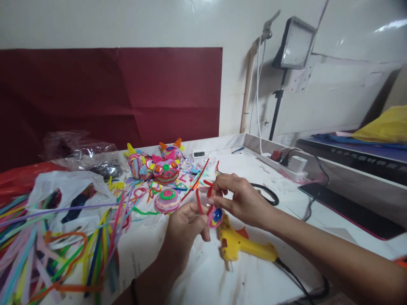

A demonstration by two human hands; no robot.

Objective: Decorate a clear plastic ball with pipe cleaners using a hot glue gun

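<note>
Both grips are closed just above the yellow glue gun (241,245): the left hand (187,222) pinches a small coiled disc (215,217), while the right hand (243,199), directly above it, pinches a near-upright red pipe cleaner (199,201) over the counter (203,275).

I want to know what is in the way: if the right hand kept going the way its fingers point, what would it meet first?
The right hand points left, so it would first meet the red pipe cleaner held in the left hand, then probably the striped dome; depth is unclear.
</note>
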